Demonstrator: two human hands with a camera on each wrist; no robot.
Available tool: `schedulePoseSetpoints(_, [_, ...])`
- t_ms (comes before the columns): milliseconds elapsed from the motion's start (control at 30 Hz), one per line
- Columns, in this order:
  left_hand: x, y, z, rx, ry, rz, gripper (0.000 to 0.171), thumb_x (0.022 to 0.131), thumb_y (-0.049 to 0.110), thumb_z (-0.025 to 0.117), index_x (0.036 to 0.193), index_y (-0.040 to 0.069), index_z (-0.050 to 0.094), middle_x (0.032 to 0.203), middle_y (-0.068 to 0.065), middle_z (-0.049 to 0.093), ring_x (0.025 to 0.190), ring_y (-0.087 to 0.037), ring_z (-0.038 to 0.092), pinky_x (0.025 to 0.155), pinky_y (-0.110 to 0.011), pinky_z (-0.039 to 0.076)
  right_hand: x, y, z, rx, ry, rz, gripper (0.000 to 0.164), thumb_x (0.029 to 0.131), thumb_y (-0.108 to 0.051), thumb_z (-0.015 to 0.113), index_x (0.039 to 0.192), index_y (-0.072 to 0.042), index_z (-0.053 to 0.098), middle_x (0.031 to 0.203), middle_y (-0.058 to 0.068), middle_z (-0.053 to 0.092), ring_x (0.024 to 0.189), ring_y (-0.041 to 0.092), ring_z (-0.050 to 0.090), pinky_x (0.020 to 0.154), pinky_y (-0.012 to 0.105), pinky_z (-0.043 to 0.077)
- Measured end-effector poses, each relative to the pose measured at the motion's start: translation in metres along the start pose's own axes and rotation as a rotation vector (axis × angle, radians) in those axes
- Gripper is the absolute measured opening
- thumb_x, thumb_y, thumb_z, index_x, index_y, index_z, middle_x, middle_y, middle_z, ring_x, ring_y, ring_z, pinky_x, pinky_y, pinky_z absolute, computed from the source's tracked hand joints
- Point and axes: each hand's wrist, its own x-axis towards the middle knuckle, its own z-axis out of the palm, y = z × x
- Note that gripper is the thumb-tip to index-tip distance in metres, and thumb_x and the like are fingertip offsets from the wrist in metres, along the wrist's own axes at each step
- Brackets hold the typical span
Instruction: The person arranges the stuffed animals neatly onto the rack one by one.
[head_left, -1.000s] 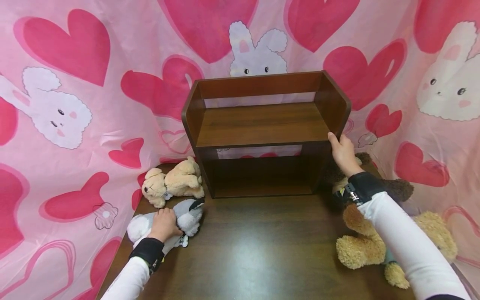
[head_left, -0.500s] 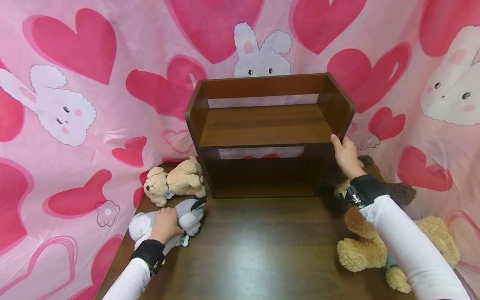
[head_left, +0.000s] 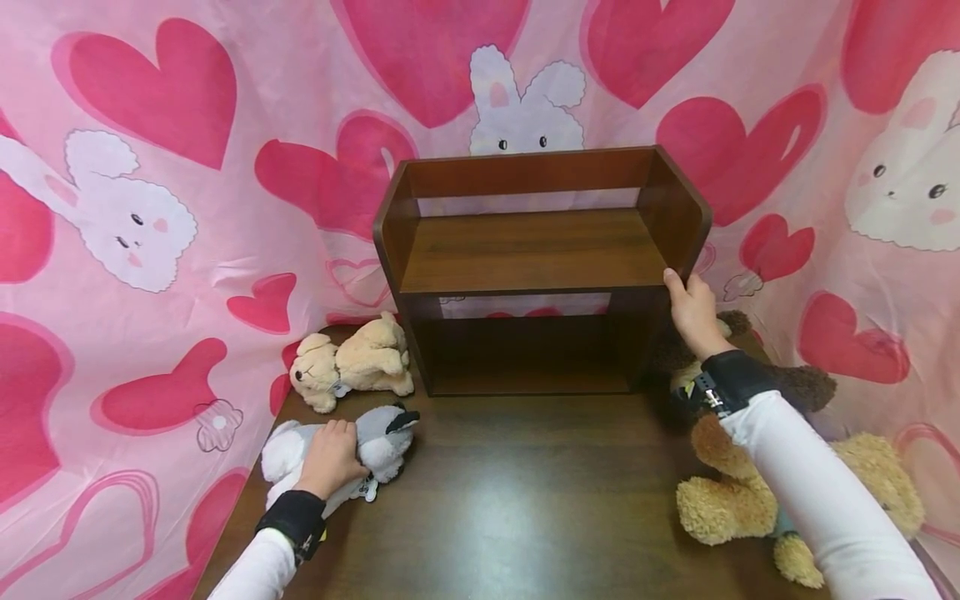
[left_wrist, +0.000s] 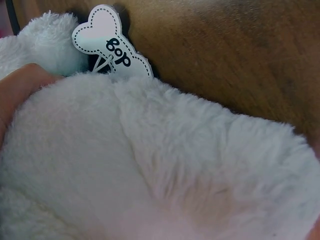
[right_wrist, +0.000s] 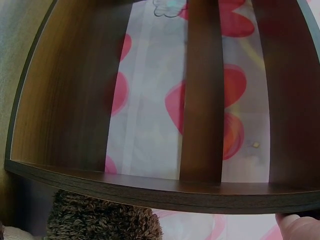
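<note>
My left hand (head_left: 330,460) grips a grey and white plush dog (head_left: 384,440) around its middle as it lies on its side at the table's left. In the left wrist view, white fur (left_wrist: 150,155) fills most of the picture, with a bone-shaped paper tag (left_wrist: 116,47) beside it. At the right, my right hand (head_left: 692,312) holds the side panel of a dark brown two-tier shelf (head_left: 525,250), thumb on the front edge. The fingers behind that panel are hidden. Both tiers of the shelf hold nothing.
A cream plush dog (head_left: 363,362) lies against the shelf's left side. Right of the shelf are a dark brown plush toy (head_left: 806,387) and a curly tan teddy bear (head_left: 727,508), partly covered by my right arm. A pink heart-print curtain (head_left: 300,92) surrounds the brown table (head_left: 510,492).
The grey plush dog has shifted a little under my left hand, its head turning slightly right and toward me. My right hand keeps its place on the shelf. The head view has drifted slightly.
</note>
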Motion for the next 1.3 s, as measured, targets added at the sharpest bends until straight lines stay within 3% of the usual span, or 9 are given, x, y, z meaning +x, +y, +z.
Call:
schedulePoseSetpoints(367, [-0.006,0.001,0.001,-0.023,0.003,0.051,0.055,0.039,0.032,0.082,0.074,0.000,0.054,0.069,-0.009,0.050,0.071,-0.031,0.051,0.066,-0.043,0.043,0.000,-0.001,0.000,-0.016,0.007,-0.018,0.051,0.097,-0.034,0.032,0.109,0.014,0.046,0.111,0.035,0.049,0.100,0.043,0.045,0.084,0.053,0.033])
schedulePoseSetpoints(800, [-0.012,0.007,-0.011,-0.040,-0.028,0.080,0.057,0.038,0.030,0.083,0.078,-0.001,0.057,0.072,-0.009,0.054,0.076,-0.031,0.053,0.070,-0.044,0.043,-0.003,-0.004,0.000,-0.008,-0.015,-0.025,0.050,0.098,-0.033,0.031,0.111,0.014,0.044,0.110,0.034,0.049,0.098,0.041,0.044,0.083,0.053,0.033])
schedulePoseSetpoints(1300, [-0.003,0.013,-0.022,-0.103,0.024,0.089,0.056,0.042,0.033,0.080,0.080,-0.001,0.058,0.074,-0.008,0.055,0.076,-0.030,0.053,0.070,-0.044,0.043,0.000,0.000,-0.001,-0.016,-0.004,-0.015,0.052,0.098,-0.035,0.031,0.109,0.013,0.045,0.110,0.034,0.049,0.099,0.041,0.044,0.085,0.052,0.033])
